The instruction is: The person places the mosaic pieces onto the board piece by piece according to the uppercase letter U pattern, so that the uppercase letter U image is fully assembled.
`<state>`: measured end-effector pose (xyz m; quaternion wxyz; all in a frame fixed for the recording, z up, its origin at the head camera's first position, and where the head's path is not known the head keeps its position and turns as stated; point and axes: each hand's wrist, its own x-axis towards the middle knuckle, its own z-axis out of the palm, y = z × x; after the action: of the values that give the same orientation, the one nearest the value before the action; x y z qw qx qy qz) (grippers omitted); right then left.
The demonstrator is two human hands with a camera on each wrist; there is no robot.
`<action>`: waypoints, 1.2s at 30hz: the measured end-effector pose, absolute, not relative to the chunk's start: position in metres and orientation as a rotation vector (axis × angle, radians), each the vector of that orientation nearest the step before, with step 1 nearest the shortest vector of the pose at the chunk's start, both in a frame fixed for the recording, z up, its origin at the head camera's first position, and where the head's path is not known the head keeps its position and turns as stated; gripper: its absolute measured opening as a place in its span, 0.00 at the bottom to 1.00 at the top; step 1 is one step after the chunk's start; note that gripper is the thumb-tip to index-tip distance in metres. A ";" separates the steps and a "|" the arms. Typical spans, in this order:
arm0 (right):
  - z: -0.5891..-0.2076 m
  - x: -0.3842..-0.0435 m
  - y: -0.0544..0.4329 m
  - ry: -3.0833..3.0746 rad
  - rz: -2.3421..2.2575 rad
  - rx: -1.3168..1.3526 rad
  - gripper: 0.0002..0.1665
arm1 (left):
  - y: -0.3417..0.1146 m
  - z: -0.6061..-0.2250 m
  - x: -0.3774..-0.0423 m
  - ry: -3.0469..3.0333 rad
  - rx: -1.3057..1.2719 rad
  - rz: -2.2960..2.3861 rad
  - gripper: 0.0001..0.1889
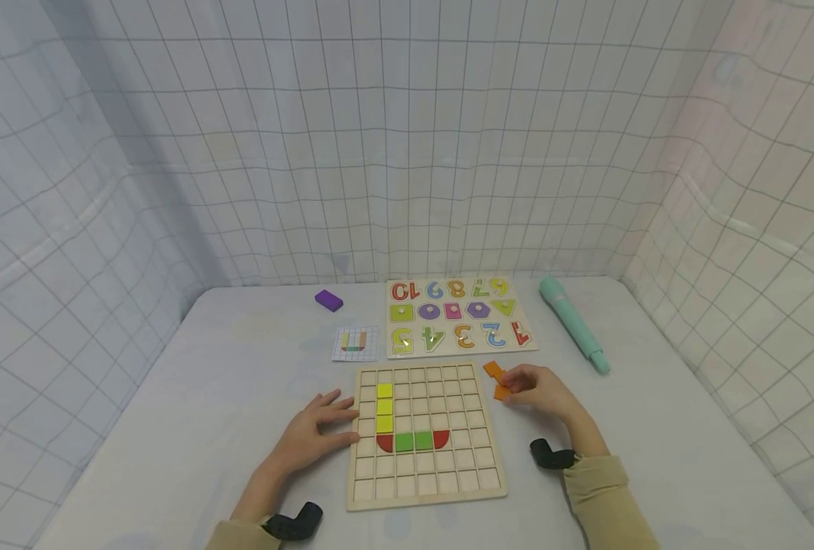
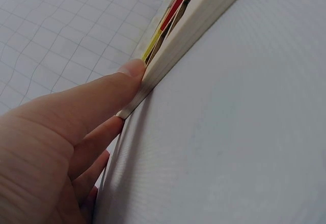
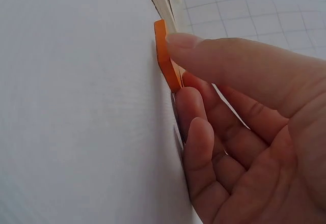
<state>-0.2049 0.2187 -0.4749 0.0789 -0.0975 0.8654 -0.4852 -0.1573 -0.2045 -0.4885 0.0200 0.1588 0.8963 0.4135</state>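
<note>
My left hand (image 1: 311, 434) rests at the left edge of a wooden grid board (image 1: 417, 489), thumb and fingertips touching its side. Inside the grid, yellow square tiles (image 1: 384, 407) form a column. Below them runs a row of green square tiles (image 1: 404, 442) between two red rounded tiles (image 1: 441, 438). Just right of the board, my right hand (image 1: 543, 392) is low over a few orange tiles (image 1: 492, 369). In the right wrist view its thumb and a finger pinch an orange tile (image 3: 162, 51) close to the tabletop; the fingers partly cover the others.
Behind the board lie a small pattern card (image 1: 355, 344) and a number-and-shape puzzle board (image 1: 462, 355). A purple block (image 1: 328, 300) is at the back left. A mint-green tube-shaped object (image 1: 575, 325) lies at the back right. Grid-patterned curtains (image 1: 407, 153) enclose the table.
</note>
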 end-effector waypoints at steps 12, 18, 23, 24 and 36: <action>-0.478 -0.206 0.218 2.651 -1.381 -0.249 0.19 | -0.203 -0.487 -0.156 2.792 0.502 1.280 0.24; -0.476 -0.204 0.217 2.664 -1.364 -0.265 0.20 | -0.202 -0.487 -0.156 2.794 0.492 1.276 0.24; -0.476 -0.204 0.217 2.670 -1.356 -0.262 0.19 | -0.202 -0.487 -0.156 2.796 0.491 1.271 0.24; -0.477 -0.204 0.217 2.672 -1.351 -0.262 0.19 | -0.202 -0.487 -0.156 2.795 0.491 1.271 0.24; -0.475 -0.203 0.216 2.697 -1.280 -0.215 0.15 | -0.203 -0.486 -0.156 2.793 0.483 1.269 0.24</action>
<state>-0.2031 0.2157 -0.4751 0.0740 -0.0716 0.8986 -0.4265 -0.1560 -0.2026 -0.4864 0.0179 0.1555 0.8993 0.4084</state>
